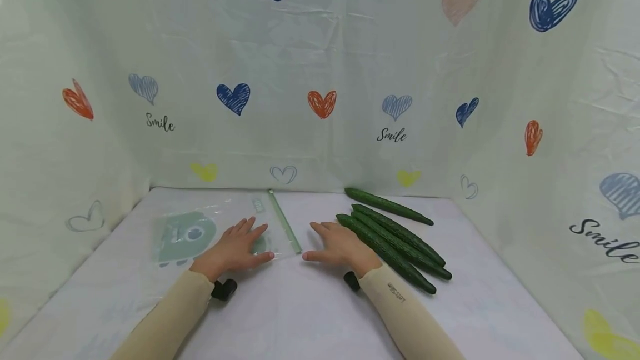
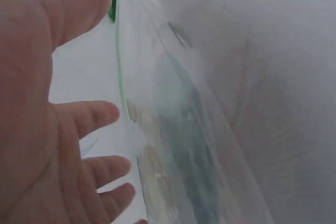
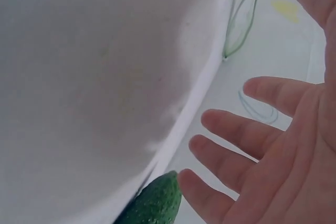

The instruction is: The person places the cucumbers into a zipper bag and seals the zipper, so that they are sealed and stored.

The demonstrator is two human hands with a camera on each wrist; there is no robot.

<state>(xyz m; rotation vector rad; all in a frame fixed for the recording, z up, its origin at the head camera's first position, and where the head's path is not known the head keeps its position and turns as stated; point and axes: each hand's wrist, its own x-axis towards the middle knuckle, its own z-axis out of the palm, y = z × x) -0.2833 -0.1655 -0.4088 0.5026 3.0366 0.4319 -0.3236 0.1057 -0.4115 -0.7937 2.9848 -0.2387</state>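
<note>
In the head view my left hand (image 1: pixel 236 247) is spread over a clear plastic bag (image 1: pixel 220 204) with a green cartoon print and a green strip (image 1: pixel 285 221) along its right edge. The left wrist view shows its fingers (image 2: pixel 100 171) straight and apart, holding nothing, beside the bag. My right hand (image 1: pixel 340 243) has its fingers extended too, between the green strip and the cucumbers (image 1: pixel 382 251). A cucumber's tip (image 3: pixel 157 200) appears just under the right little finger in the right wrist view. Nothing is in that hand.
Three cucumbers lie side by side on the right of the white table (image 1: pixel 290 321). Another cucumber (image 1: pixel 390 206) lies behind them near the back edge. A white curtain (image 1: pixel 350 154) printed with hearts surrounds the table at the back and sides.
</note>
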